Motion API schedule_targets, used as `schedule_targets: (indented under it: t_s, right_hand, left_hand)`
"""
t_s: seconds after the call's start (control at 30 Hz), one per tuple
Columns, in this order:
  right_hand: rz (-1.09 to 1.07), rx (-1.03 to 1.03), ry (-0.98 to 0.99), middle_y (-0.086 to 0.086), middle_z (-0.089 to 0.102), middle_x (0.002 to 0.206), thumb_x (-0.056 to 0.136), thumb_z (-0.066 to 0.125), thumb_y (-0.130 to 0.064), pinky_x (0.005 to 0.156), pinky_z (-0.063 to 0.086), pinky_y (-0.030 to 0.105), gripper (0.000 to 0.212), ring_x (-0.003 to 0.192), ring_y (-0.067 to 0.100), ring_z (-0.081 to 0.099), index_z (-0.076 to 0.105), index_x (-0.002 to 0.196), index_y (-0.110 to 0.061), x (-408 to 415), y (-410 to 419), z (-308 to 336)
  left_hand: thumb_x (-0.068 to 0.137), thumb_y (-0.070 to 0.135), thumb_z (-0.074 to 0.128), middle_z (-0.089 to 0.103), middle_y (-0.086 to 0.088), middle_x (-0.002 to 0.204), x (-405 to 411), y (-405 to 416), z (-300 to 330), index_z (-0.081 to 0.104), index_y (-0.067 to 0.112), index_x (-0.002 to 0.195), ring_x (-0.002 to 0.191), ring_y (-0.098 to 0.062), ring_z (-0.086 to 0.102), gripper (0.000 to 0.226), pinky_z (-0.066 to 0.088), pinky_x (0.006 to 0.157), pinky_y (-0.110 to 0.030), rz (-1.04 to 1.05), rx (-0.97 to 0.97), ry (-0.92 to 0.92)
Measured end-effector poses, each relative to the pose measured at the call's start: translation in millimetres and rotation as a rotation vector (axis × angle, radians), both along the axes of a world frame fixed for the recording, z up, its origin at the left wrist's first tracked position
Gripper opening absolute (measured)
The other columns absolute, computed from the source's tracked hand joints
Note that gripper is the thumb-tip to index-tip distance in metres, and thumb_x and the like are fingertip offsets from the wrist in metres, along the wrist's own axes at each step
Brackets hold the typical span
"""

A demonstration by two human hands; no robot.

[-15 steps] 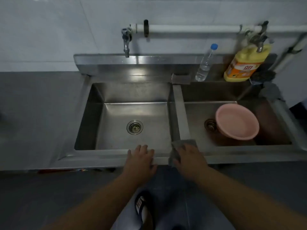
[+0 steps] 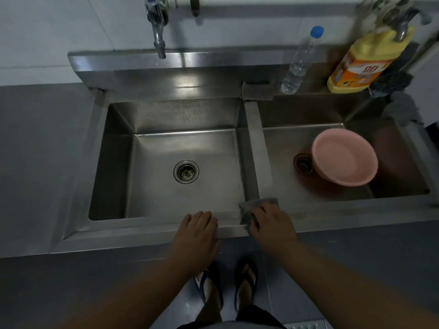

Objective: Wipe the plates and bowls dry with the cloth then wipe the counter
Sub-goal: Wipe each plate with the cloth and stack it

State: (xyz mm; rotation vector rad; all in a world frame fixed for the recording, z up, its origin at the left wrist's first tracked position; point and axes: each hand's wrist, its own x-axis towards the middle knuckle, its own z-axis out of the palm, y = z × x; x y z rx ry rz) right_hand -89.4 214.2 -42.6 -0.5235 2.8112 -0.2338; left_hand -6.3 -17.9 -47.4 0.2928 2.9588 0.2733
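Observation:
A grey cloth (image 2: 257, 203) lies on the steel front rim of the double sink (image 2: 152, 230), where the divider meets the rim. My right hand (image 2: 273, 224) rests on top of the cloth with fingers curled over it, pressing it to the rim. My left hand (image 2: 197, 230) lies flat on the rim just left of it, fingers straight, holding nothing. A pink plastic bowl (image 2: 345, 157) sits tilted in the right basin beside the drain.
The left basin has a round drain (image 2: 186, 171) under a tap (image 2: 157, 27). On the back ledge stand a clear water bottle (image 2: 300, 61) and a yellow detergent bottle (image 2: 365, 65), with a dark scrubber (image 2: 389, 83). Grey counter (image 2: 40, 150) lies to the left.
The camera has come closer and tilted down, so both my feet show. Both hands stay on the front rim, the right one still on the cloth.

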Motion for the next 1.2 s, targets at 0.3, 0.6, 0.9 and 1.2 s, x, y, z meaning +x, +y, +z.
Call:
schedule_targets:
  t_s: [0.3,0.6,0.9,1.2]
  right_hand:
    - [0.046,-0.203,-0.176,0.0,0.054,0.1,0.1,0.053,-0.03,0.069,0.041,0.034,0.011,0.084,0.02,0.053,0.053,0.097,-0.02,-26,-11,44]
    - [0.301,-0.377,-0.041,-0.009,0.05,0.092,0.091,0.055,-0.035,0.065,0.042,0.035,0.008,0.078,0.016,0.051,0.053,0.09,-0.028,-54,-46,96]
    - [0.526,-0.429,0.029,-0.004,0.062,0.094,0.085,0.059,-0.035,0.06,0.048,0.034,0.013,0.079,0.024,0.062,0.064,0.093,-0.026,-30,-131,104]
    - [0.649,-0.504,-0.042,-0.006,0.057,0.084,0.083,0.061,-0.033,0.062,0.048,0.038,0.012,0.076,0.02,0.056,0.052,0.084,-0.025,20,-233,133]
  left_hand:
    - [0.085,0.045,0.057,0.067,0.002,0.116,-19,12,43,0.067,0.022,0.114,0.105,-0.021,0.064,0.038,0.054,0.088,-0.038,0.139,0.056,0.049]
    - [0.086,0.046,0.063,0.07,0.006,0.108,-23,7,105,0.07,0.024,0.115,0.095,-0.016,0.067,0.036,0.057,0.076,-0.033,0.423,0.036,0.195]
    - [0.093,0.049,0.047,0.068,0.006,0.11,54,-45,136,0.067,0.025,0.118,0.101,-0.019,0.065,0.04,0.055,0.079,-0.035,0.735,0.003,0.176]
    - [0.095,0.05,0.05,0.067,0.015,0.113,140,-106,153,0.065,0.03,0.121,0.103,-0.008,0.062,0.036,0.05,0.08,-0.023,0.992,0.077,0.245]
